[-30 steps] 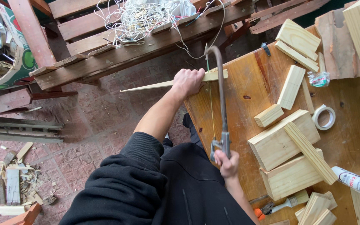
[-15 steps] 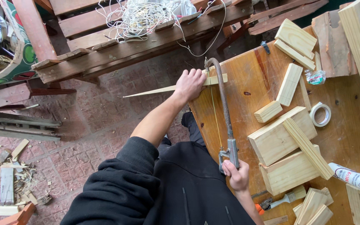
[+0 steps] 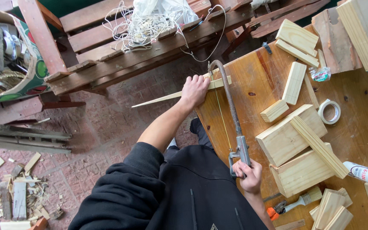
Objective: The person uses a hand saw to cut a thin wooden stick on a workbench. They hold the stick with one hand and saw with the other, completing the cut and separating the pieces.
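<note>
Now left hand [image 3: 194,90] pins strip [image 3: 167,98]; right hand [image 3: 248,174] holds hacksaw [image 3: 231,115].

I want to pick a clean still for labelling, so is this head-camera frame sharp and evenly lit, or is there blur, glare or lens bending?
Head view: soft, even daylight with no hard shadows or glare on the orange-brown wooden table; the left hand, the right hand and the curved metal-framed saw look sharp, without motion blur; the wide lens bends straight lines near the frame edges.

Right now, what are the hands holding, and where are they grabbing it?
The right hand grips a hacksaw by its handle end. The left hand presses a thin wooden strip onto the table edge, near the saw blade.
</note>
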